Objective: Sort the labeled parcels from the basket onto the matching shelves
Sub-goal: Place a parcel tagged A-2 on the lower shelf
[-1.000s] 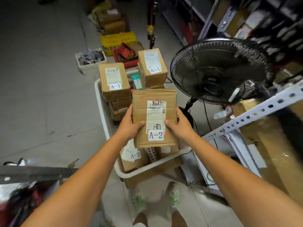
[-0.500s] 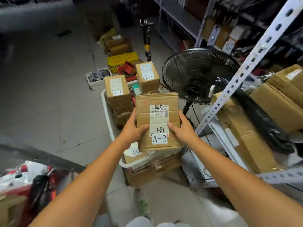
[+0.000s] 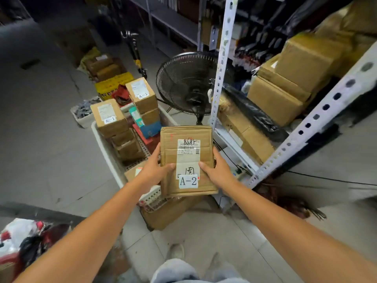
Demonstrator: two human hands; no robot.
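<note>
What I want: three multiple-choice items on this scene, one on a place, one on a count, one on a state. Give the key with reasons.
1. Where does the black fan stand relative to the basket?
A inside it; B beside it; C beneath it.
2. How many parcels in the basket show A-1 labels?
A one; B two; C four.
3. How is the A-2 parcel held?
A by the left hand and right hand together; B by one hand alone; C by none, it lies in the basket.

Key:
1 B: it stands outside the rim, by the shelf upright.
2 B: one A-1 parcel at the left, another behind.
3 A: each hand grips one side.
</note>
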